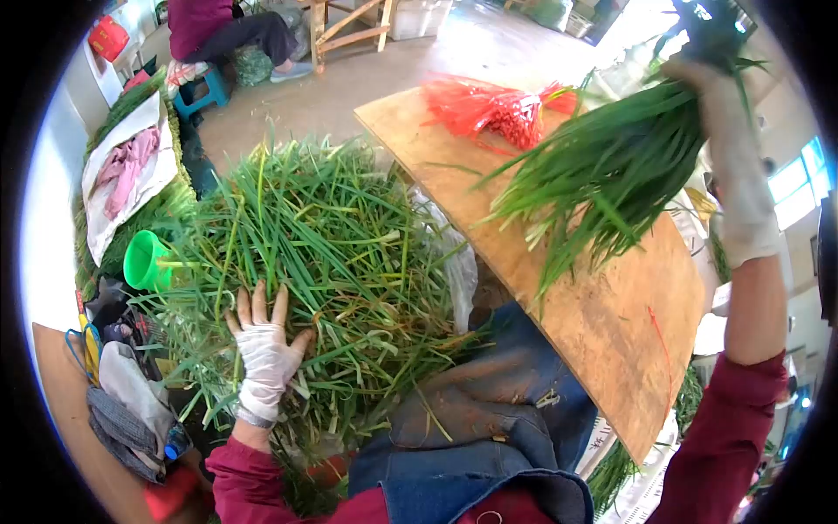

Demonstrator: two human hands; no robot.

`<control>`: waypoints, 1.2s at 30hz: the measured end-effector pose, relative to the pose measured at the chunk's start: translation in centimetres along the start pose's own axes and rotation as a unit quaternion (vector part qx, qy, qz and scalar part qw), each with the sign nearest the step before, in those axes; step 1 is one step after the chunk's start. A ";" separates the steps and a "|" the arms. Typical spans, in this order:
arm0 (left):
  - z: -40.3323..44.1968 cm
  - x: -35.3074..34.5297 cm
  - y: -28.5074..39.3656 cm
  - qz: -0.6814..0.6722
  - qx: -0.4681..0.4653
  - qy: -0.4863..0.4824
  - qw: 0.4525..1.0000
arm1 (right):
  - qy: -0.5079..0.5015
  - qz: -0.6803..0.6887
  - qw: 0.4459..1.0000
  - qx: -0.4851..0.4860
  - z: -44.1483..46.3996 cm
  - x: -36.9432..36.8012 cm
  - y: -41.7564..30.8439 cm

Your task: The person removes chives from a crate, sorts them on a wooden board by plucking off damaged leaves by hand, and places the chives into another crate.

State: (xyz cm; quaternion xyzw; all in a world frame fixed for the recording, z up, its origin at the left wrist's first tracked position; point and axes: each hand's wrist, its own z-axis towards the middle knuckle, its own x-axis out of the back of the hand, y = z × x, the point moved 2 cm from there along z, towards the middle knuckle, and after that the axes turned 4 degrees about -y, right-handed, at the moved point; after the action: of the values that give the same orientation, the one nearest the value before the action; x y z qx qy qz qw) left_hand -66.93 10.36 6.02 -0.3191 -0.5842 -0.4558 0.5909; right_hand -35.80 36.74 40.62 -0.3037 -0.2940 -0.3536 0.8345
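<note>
My left hand (264, 354), in a whitish glove with bare fingertips, lies with fingers spread on a big heap of loose green chive leaves (323, 236). Some leaves in the heap are yellowed. Raised at the upper right, my right hand (714, 96) wears a long pale glove and is closed around a bunch of chives (611, 166). The long leaves of this bunch hang down and leftward over a wooden board (602, 323). Part of my right hand's grip is hidden by leaves and glare.
Red plastic ties (497, 109) lie on the board's far end. Left of the heap are a green cup (147, 260), yellow-handled scissors (91, 345) and grey cloth (131, 415). A seated person (231, 39), a blue stool (202, 94) and a wooden stand (353, 31) are farther back.
</note>
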 end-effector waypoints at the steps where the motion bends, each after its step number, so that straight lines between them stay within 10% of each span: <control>1: -0.3 0.1 -0.3 -0.023 -0.001 0.006 1.000 | 0.002 0.037 0.999 -0.012 0.9 1.6 0.2; 6: -0.2 1.2 -0.1 -0.014 -0.003 0.024 1.000 | 0.053 -0.294 0.943 0.146 1.8 1.1 3.9; 12: -2.1 5.9 0.8 -0.007 -0.055 0.142 0.988 | 0.023 0.232 0.958 -0.166 1.7 2.7 1.0; 14: -1.8 7.6 4.5 -0.086 -0.112 0.204 0.969 | 0.078 0.066 0.988 -0.112 1.4 -0.6 4.4; 19: -0.6 7.9 13.2 -0.445 -0.245 0.140 0.850 | 0.042 0.220 0.954 -0.201 2.8 2.3 1.3; 23: -0.1 7.6 18.4 -0.503 -0.320 0.117 0.795 | 0.092 0.073 0.984 -0.138 1.8 5.7 -1.7; 28: -0.9 9.9 22.5 -0.558 -0.407 0.005 0.723 | -0.047 0.295 0.921 -0.248 4.3 8.3 1.0; 31: 0.0 10.6 20.9 -0.489 -0.274 0.159 0.813 | -0.040 -0.038 0.994 0.093 -0.7 8.2 -1.7; 33: 0.9 9.2 18.0 -0.442 -0.201 0.259 0.835 | -0.071 0.153 0.986 -0.015 -0.3 6.0 2.2; 36: 2.5 8.0 16.6 -0.498 -0.145 0.141 0.843 | 0.021 0.433 0.850 -0.301 -3.6 0.4 4.5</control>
State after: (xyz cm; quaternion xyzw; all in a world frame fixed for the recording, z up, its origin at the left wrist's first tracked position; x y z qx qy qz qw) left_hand -53.60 17.59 16.75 0.0002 -0.5019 -0.8083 0.3077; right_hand -31.11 36.54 37.20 -0.6288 0.0056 -0.0341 0.7768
